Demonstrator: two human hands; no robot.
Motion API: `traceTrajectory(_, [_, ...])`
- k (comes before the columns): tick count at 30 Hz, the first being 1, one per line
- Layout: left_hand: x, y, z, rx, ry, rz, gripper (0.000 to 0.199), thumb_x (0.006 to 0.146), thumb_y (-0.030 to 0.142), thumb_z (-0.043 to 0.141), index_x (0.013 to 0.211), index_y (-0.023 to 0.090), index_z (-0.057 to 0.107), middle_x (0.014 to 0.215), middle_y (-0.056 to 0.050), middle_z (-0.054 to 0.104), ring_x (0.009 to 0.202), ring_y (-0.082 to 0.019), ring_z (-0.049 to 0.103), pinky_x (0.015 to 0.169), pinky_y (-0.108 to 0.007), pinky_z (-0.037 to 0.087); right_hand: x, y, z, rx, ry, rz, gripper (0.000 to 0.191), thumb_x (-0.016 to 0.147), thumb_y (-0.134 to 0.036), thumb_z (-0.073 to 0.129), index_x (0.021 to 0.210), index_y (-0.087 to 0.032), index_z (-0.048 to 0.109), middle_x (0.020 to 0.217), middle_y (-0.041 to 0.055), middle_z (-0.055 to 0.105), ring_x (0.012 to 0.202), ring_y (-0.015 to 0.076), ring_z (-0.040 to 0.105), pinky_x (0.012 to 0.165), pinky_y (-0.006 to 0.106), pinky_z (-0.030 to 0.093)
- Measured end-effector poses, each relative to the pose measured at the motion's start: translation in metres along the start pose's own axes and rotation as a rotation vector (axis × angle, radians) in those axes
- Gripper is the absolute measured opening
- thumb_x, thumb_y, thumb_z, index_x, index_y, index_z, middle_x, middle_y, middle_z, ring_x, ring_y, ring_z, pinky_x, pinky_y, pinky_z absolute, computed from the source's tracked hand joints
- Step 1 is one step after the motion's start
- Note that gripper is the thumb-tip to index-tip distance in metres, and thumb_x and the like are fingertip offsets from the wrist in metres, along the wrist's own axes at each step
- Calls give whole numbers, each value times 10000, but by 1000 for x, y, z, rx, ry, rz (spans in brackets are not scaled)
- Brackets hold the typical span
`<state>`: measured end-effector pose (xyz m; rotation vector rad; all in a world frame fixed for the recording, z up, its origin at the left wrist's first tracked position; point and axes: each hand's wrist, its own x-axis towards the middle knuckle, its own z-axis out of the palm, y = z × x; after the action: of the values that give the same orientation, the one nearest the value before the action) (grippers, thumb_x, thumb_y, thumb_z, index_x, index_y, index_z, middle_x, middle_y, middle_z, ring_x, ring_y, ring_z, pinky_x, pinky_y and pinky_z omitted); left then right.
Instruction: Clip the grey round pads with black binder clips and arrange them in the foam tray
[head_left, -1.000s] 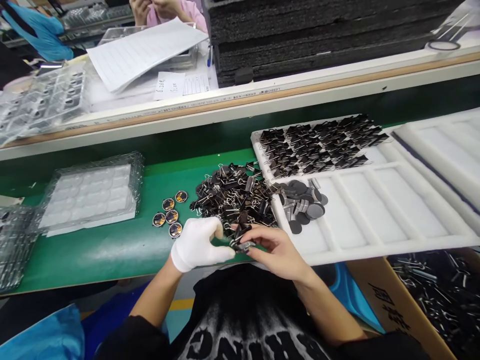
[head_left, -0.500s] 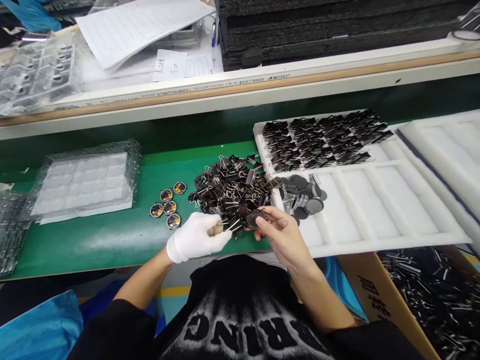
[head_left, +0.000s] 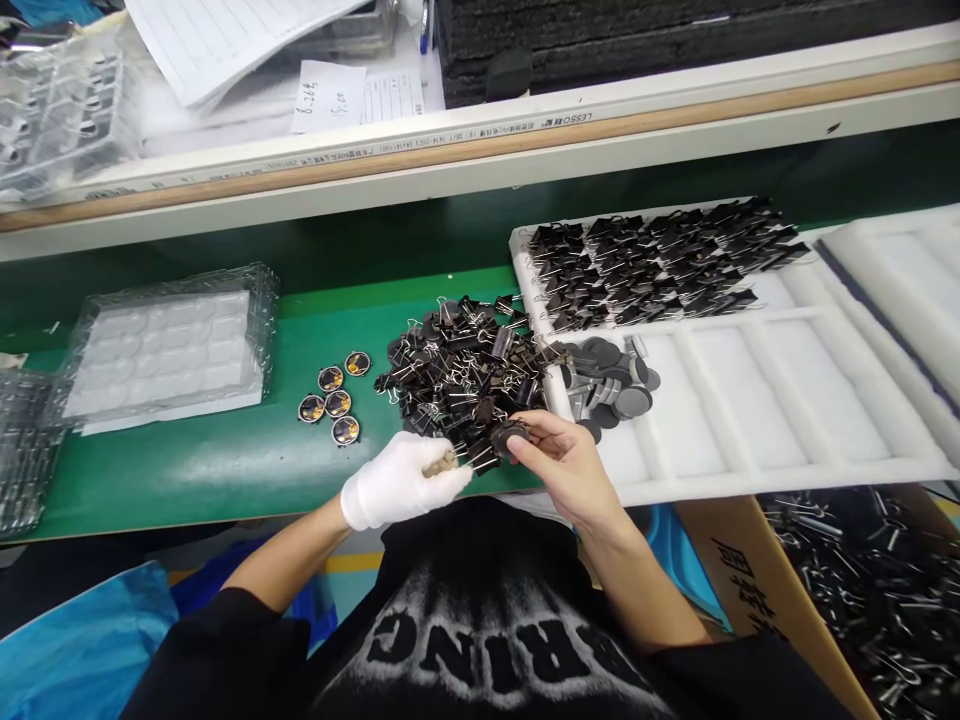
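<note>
At the right of the frame, a white foam tray (head_left: pixel 660 487) carries rows of black binder clips (head_left: pixel 667 262) in its upper part, and a heap of loose dark discs (head_left: pixel 600 385) in its lower-left compartment. A cardboard box (head_left: pixel 739 575) in the lower right corner is full of loose clips (head_left: pixel 877 590) with metal handles. Clear plastic trays (head_left: pixel 169 350) sit at the left on the green surface (head_left: pixel 225 470), with five round patterned pieces (head_left: pixel 338 403) between them and the central pile of clips (head_left: pixel 457 370), which crowds against the foam tray's left edge. Just below that pile, the gloved left hand (head_left: pixel 401 483) has its fingers closed on the handles of one black clip (head_left: pixel 484 457); beside it, the bare right hand (head_left: pixel 571 470) pinches a dark round piece (head_left: pixel 510 437) between thumb and fingers. Papers (head_left: pixel 240 40) and a black foam stack (head_left: pixel 637 45) occupy the upper edge.
</note>
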<state>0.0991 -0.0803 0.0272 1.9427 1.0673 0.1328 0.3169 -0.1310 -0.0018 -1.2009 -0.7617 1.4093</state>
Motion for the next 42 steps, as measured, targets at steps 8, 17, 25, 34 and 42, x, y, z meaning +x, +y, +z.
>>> traceTrajectory(8, [-2, 4, 6, 50, 46, 68, 353, 865, 373, 573, 595, 193, 437, 520, 77, 383, 504, -69, 308, 532, -229, 294, -8, 7, -1, 16, 21, -4, 267, 734, -371, 895, 933, -229, 788, 823, 21, 750, 695, 130, 650, 678, 263, 567])
traceTrajectory(17, [53, 2, -18, 759, 564, -136, 534, 942, 643, 476, 743, 182, 659, 661, -73, 656, 635, -210, 624, 589, -300, 269, -12, 1, -3, 495, 148, -25, 315, 741, -503, 862, 862, -252, 714, 800, -12, 675, 788, 150, 669, 724, 297, 608])
traceTrajectory(25, [54, -6, -47, 553, 641, -8, 495, 1017, 464, 406, 611, 192, 485, 581, -14, 512, 561, -129, 473, 589, -283, 248, -16, -7, -1, 189, -76, -21, 299, 922, -481, 686, 1097, -241, 724, 1156, 95, 719, 948, 215, 711, 796, 347, 607])
traceTrajectory(34, [3, 16, -17, 195, 219, 187, 279, 940, 299, 393, 682, 217, 462, 583, 18, 503, 528, -120, 413, 585, -283, 307, -4, -24, 8, -112, -392, -208, 214, 980, -377, 638, 1116, -263, 757, 1349, 86, 688, 1288, 255, 624, 1105, 410, 489])
traceTrajectory(42, [-11, 22, -10, 253, 250, 64, 427, 710, 421, 687, 549, 208, 353, 461, 78, 341, 459, -70, 306, 521, -258, 235, -4, -30, -4, -241, -497, -225, 210, 969, -369, 644, 1074, -223, 752, 1289, 119, 712, 1197, 250, 680, 996, 382, 557])
